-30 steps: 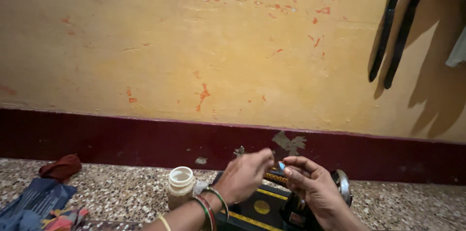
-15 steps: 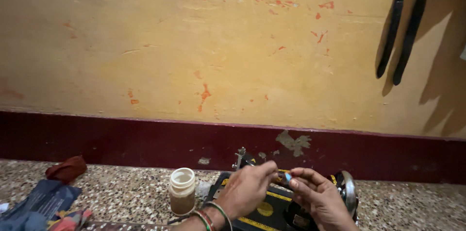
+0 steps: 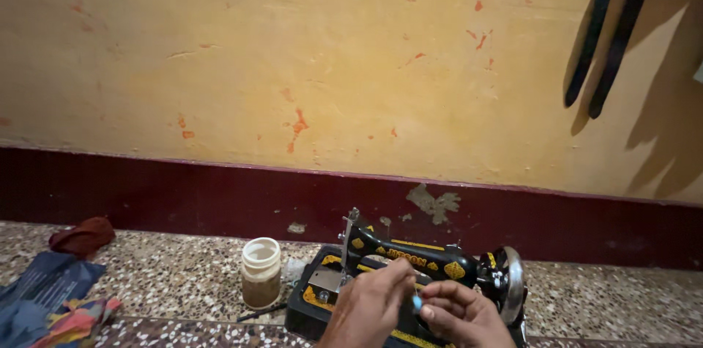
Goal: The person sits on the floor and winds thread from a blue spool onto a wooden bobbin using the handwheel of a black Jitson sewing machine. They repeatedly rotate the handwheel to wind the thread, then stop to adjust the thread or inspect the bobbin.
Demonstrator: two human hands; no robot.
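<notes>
Lower centre of frame: black sewing machine (image 3: 410, 275) on the speckled floor (image 3: 183, 282). Left hand (image 3: 370, 304) pinched closed, apparently on thread; right hand (image 3: 461, 315) grips a small blue item (image 3: 417, 303). Threading step, likely; next needs steady fingertip aim.

One machine, one jar, two hands

One black sewing machine (image 3: 410, 275), one pale plastic jar (image 3: 261, 272), two dark straps (image 3: 611, 33) on the wall, one red cloth (image 3: 82, 235), two hands: left (image 3: 370, 304), right (image 3: 461, 315).

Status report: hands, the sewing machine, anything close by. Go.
Both hands, left hand and right hand, pinching a small item together, too small to identify. Over black sewing machine with yellow decoration. White-lidded plastic jar stands left, apart.
</notes>
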